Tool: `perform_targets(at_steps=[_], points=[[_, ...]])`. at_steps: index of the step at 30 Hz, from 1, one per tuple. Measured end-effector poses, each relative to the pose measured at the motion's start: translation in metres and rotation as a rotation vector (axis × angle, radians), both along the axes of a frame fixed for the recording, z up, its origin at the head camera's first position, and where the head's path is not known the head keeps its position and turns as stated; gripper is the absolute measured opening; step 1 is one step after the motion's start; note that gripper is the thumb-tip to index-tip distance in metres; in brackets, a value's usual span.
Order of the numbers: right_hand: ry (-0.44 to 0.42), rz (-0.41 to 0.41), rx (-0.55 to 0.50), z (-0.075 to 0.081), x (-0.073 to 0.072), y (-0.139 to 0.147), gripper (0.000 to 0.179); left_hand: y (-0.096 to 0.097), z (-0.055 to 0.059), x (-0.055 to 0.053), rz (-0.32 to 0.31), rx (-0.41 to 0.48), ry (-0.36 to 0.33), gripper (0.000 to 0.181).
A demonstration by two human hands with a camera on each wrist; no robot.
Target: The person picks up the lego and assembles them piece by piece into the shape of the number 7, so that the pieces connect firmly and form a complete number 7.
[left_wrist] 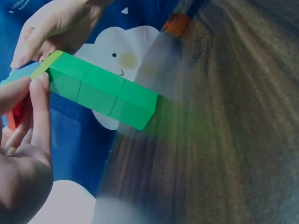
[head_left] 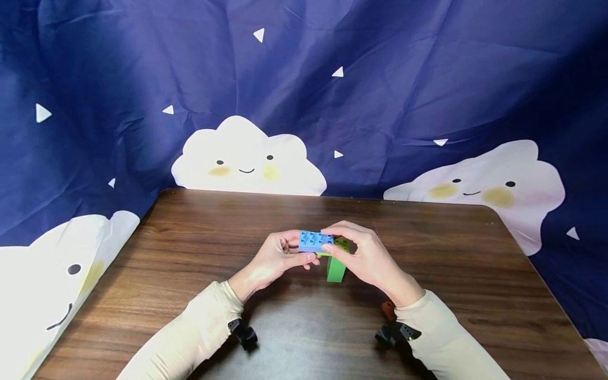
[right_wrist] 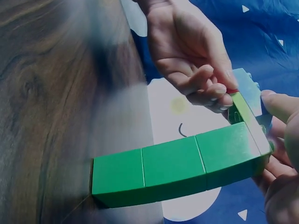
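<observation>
A blue studded brick [head_left: 311, 241] sits on a thin lime-green piece [right_wrist: 245, 112] that juts left from the top of a column of green blocks [right_wrist: 173, 161]. The column [head_left: 336, 269] stands upright on the table. My left hand [head_left: 273, 258] grips the blue brick's left end, thumb in front near its lower edge. My right hand [head_left: 363, 253] pinches its right end between thumb and index finger. In the left wrist view, a red piece [left_wrist: 17, 114] shows partly behind the left fingers; its shape is mostly hidden.
An orange-brown block [head_left: 388, 310] lies on the wooden table [head_left: 214, 221] near the right forearm, partly covered by the sleeve. Behind the table hangs a dark blue cloth [head_left: 294, 63] with white clouds. Black devices [head_left: 243, 333] are strapped at both wrists.
</observation>
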State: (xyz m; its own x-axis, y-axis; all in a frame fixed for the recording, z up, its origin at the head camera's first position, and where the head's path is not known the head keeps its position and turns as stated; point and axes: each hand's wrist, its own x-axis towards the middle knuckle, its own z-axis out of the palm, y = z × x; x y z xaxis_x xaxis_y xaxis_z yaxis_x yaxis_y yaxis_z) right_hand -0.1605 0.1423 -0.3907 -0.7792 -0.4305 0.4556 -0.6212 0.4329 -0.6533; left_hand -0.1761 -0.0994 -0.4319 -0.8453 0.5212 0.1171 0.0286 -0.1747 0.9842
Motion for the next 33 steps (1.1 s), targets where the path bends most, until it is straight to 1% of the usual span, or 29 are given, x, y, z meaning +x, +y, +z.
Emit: perform_targets(at_steps=[5,10,12,14,18,21,23,25,28,33], points=[[-0.006,-0.010,-0.002,-0.003,-0.001,0.002,0.029,0.001,0.001,-0.001,0.004,-0.046,0.056,0.035],[-0.056,-0.029,-0.032,-0.006,0.002,0.006,0.033,0.001,0.001,0.000,0.020,-0.094,0.059,0.036],[-0.056,-0.035,-0.055,-0.007,0.003,0.009,0.033,0.001,0.001,0.001,0.025,-0.107,0.060,0.037],[-0.032,-0.038,-0.078,-0.008,0.005,0.014,0.032,0.002,0.000,0.001,0.032,-0.122,0.067,0.037],[0.048,-0.054,-0.136,-0.012,0.008,0.028,0.033,0.002,-0.001,0.001,0.049,-0.151,0.081,0.036],[0.089,-0.086,-0.164,-0.014,0.012,0.039,0.033,0.002,-0.001,0.000,0.062,-0.167,0.090,0.036],[0.100,-0.106,-0.167,-0.015,0.016,0.046,0.034,0.002,-0.001,0.000,0.066,-0.172,0.093,0.037],[0.113,-0.130,-0.145,-0.017,0.021,0.054,0.033,0.001,-0.001,0.000,0.068,-0.173,0.096,0.037],[0.120,-0.165,-0.083,-0.019,0.027,0.065,0.030,0.000,0.001,0.000,0.061,-0.171,0.101,0.037],[0.113,-0.220,0.071,-0.030,0.038,0.084,0.026,0.000,0.003,0.000,0.064,-0.185,0.110,0.039]])
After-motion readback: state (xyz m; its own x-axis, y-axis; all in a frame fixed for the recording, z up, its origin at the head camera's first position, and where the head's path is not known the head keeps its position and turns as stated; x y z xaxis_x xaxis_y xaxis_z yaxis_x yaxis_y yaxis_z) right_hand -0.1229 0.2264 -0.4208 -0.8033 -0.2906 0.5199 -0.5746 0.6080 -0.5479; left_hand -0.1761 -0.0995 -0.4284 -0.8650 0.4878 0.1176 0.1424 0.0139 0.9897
